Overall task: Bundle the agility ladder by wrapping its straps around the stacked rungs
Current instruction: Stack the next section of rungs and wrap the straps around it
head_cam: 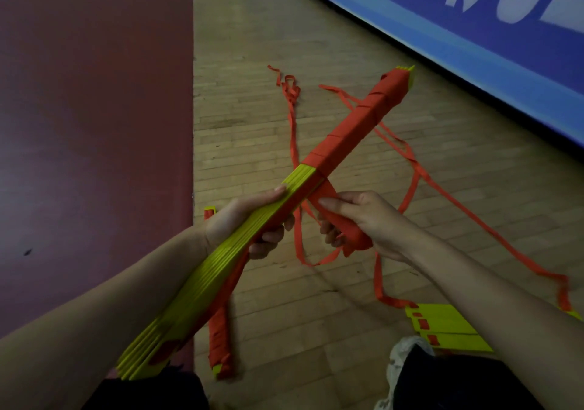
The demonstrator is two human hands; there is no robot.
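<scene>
Above wooden floor (252,131), left hand (240,220) is gripping rungs (196,277); right hand (376,220), three o'clock, is clutching strap (320,193), which should be pulling taut.

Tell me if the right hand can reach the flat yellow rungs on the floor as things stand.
Probably, once freed: right hand grips the orange strap, but the yellow rungs lie uncovered close by.

Both bare forearms reached in from the lower corners and converged toward the middle. The left hand (240,220) gripped the stacked rungs (205,270), with its thumb laid along their top and its fingers curled beneath. The right hand (366,217) held the bunched strap (335,217), one digit straight along its top and the others curled under. The hands were near each other, not touching.
</scene>
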